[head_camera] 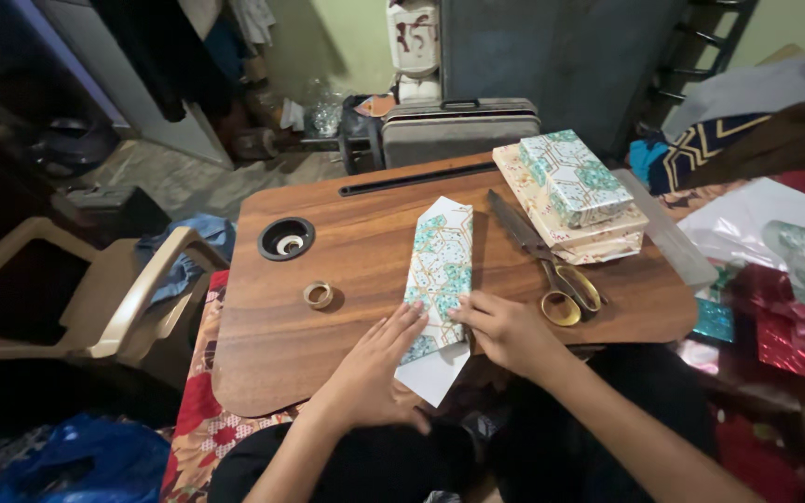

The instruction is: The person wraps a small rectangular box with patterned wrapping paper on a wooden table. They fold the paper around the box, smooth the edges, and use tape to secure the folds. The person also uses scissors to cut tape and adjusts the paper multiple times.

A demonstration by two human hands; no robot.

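Note:
A long box half wrapped in white paper with a teal and gold hexagon pattern (441,261) lies lengthwise on the wooden lap table (347,251). My left hand (370,368) lies flat with fingers spread against the box's near left side. My right hand (505,331) presses the paper on the near right edge. A white flap of paper (432,373) hangs over the table's front edge between my hands.
Large scissors with gold handles (542,261) lie right of the box. Two wrapped boxes (575,191) are stacked at the far right. A small tape roll (319,295) and a round cup hole (286,238) sit left. A plastic chair (95,298) stands left; shiny red wrapping (784,335) lies right.

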